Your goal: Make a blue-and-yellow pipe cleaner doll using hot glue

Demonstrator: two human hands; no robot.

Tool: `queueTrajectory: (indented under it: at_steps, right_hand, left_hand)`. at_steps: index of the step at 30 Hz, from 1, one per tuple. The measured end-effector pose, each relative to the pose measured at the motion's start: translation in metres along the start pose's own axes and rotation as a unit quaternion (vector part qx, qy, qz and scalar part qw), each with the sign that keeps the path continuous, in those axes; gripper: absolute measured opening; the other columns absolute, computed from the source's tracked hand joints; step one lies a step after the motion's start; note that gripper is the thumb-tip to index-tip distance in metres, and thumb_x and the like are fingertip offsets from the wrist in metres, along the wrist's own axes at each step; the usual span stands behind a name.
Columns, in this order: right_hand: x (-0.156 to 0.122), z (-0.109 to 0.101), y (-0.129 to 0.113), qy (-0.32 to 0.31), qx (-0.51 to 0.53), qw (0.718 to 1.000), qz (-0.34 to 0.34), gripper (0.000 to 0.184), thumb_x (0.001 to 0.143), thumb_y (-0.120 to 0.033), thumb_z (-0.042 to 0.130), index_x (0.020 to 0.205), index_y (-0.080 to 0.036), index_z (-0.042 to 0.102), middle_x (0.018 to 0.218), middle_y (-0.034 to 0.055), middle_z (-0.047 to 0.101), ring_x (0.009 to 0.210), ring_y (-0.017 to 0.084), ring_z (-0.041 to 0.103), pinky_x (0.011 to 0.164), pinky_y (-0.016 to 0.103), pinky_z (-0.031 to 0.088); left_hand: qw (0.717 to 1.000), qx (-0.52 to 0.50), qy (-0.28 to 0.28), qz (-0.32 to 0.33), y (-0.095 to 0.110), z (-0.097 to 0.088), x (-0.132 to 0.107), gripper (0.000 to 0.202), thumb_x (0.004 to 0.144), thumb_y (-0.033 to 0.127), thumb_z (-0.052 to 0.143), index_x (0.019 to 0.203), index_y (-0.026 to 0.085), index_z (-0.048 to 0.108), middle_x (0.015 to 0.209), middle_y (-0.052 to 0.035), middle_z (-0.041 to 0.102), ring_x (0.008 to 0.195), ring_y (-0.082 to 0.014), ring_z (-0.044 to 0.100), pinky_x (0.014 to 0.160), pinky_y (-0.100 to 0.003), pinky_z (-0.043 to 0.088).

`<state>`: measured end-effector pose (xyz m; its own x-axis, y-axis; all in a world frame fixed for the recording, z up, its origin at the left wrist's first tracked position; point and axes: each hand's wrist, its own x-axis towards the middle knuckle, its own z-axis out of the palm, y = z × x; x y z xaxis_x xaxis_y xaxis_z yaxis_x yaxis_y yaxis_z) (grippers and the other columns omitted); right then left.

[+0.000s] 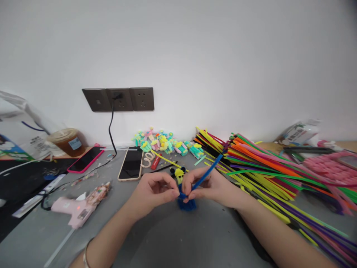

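In front of me stands a small pipe-cleaner figure (pixel 180 175) with a yellow head, black round ears and a fuzzy blue lower part. Both hands meet at its middle and hide much of its body. My right hand (pixel 208 186) pinches a blue pipe cleaner (pixel 209 170), whose free length slants up to the right. My left hand (pixel 156 191) is closed, thumb against forefinger, on the blue pipe cleaner at the figure's left side. Whether the pipe cleaner is joined to the figure cannot be made out.
A pink glue gun (pixel 75 210) lies at left, its tip toward the middle. Behind are two phones (pixel 130 163) (pixel 87 159), a drink cup (pixel 69 143) and several pastel figures (pixel 164 143). Bundled pipe cleaners (pixel 262 163) spread across the right. A power cord (pixel 110 126) runs from the wall socket.
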<state>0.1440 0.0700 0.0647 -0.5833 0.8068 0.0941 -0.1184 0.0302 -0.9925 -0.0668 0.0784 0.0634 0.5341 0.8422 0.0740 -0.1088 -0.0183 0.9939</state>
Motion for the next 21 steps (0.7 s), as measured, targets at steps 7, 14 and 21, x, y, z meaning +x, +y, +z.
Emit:
queueTrajectory:
  at_steps: [7, 14, 21]
  right_hand:
    - [-0.0022, -0.002, -0.0013, -0.077, 0.021, 0.995, 0.057, 0.017, 0.082, -0.031, 0.075, 0.082, -0.015, 0.067, 0.076, 0.0012, 0.068, 0.071, 0.013, 0.066, 0.071, 0.024, 0.049]
    - [-0.0018, -0.0041, 0.0007, -0.113, 0.015, 0.991, 0.068, 0.022, 0.085, -0.034, 0.072, 0.083, -0.013, 0.065, 0.077, 0.0033, 0.067, 0.071, 0.013, 0.063, 0.071, 0.024, 0.047]
    - [-0.0012, -0.0058, -0.0007, -0.154, 0.0, 0.985, 0.082, 0.023, 0.086, -0.036, 0.07, 0.084, -0.014, 0.066, 0.072, 0.0018, 0.064, 0.071, 0.014, 0.062, 0.07, 0.025, 0.047]
  left_hand:
    - [0.999, -0.005, -0.04, -0.018, -0.0055, -0.0003, -0.0017, 0.021, 0.07, 0.033, 0.081, 0.069, 0.015, 0.071, 0.066, -0.0036, 0.067, 0.058, -0.0116, 0.056, 0.057, -0.023, 0.046]
    - [0.996, -0.034, -0.068, -0.049, -0.0066, -0.0002, -0.0017, 0.022, 0.07, 0.032, 0.082, 0.071, 0.013, 0.072, 0.066, -0.0032, 0.068, 0.058, -0.0098, 0.056, 0.058, -0.021, 0.043]
    - [0.991, -0.028, -0.101, -0.089, -0.0068, -0.0025, -0.004, 0.018, 0.071, 0.028, 0.082, 0.072, 0.013, 0.072, 0.068, -0.0025, 0.069, 0.059, -0.0086, 0.056, 0.059, -0.019, 0.042]
